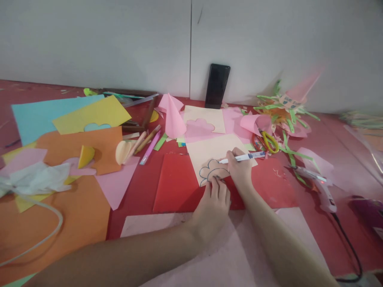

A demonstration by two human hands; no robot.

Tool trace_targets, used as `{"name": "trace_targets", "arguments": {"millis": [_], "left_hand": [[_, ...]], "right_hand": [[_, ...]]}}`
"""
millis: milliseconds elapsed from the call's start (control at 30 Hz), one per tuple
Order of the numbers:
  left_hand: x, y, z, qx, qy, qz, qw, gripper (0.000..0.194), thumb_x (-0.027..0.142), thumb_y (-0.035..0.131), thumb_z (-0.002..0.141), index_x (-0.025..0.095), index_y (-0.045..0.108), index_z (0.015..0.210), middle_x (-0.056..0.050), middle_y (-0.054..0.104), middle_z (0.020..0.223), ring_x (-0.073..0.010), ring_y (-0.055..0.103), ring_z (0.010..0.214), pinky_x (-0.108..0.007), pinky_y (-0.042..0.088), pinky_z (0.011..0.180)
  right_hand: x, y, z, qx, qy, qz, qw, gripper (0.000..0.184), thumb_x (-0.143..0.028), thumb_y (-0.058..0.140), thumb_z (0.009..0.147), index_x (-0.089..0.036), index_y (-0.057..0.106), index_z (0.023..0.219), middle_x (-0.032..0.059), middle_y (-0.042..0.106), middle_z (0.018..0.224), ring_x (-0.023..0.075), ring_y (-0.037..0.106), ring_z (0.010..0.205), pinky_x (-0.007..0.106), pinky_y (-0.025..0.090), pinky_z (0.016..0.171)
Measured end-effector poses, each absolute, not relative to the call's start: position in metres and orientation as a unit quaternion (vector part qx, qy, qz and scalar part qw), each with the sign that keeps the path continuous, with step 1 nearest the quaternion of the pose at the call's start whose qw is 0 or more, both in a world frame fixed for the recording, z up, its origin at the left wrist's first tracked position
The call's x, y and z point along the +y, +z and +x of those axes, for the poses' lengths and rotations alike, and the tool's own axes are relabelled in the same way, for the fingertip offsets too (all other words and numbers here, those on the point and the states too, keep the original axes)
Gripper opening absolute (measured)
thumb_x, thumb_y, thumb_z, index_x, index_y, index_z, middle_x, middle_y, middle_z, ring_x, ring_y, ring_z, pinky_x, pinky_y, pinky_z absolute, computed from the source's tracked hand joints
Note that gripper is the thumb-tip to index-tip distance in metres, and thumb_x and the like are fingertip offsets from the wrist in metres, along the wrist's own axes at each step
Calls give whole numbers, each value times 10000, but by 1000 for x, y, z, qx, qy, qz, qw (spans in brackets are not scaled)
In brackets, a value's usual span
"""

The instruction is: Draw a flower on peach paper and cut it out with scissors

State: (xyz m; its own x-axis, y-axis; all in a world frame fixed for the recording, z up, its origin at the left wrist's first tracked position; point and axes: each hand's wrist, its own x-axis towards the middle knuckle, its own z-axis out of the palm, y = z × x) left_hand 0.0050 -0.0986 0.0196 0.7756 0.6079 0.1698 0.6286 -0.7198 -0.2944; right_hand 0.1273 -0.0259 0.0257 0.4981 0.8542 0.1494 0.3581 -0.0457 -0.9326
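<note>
My right hand (240, 168) is closed around a white pen (243, 157). The pen's tip meets a cream sheet of paper (220, 145), where a dark scalloped outline like a cloud or flower (211, 169) is drawn. At the sheet's lower edge, my left hand (214, 199) lies with its fingers spread, fingertips pressing on the paper just below the outline. Beneath the sheet is a red board (175, 183). Behind it lies another cream piece (220, 115) with a scalloped cut-out showing pink.
A phone (218, 85) leans on the wall. Yellow-handled scissors (269, 142) and a glue gun (320, 185) with a cord lie to the right. A pink paper cone (172, 119), markers (151, 147) and coloured sheets (74, 223) are on the left.
</note>
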Motion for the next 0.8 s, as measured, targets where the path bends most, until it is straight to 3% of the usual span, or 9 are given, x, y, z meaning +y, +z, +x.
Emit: {"name": "trace_targets", "arguments": {"millis": [533,667,800], "left_hand": [[-97,21,6,-336,-33,-926,166,380,182,363,839,27,524,1145,-207,542,1149,-294,498,1109,-417,418,909],[-97,22,5,-335,-32,-924,179,387,198,362,842,21,522,1147,-204,547,1141,-296,510,1094,-409,428,896],[-97,24,5,-328,-28,-928,176,388,185,362,835,14,520,1145,-210,545,1139,-299,510,1091,-414,427,898]], "right_hand": [[-25,21,131,-424,264,-665,554,289,-150,459,657,-210,232,489,-89,211,422,57,321,388,172,267,376],[-25,21,131,-411,279,-658,566,310,-209,477,722,-209,263,499,-94,277,397,63,368,375,178,287,384],[-25,22,131,-472,240,-668,523,355,-288,476,791,-201,322,483,-84,355,355,66,373,369,188,325,430]]}}
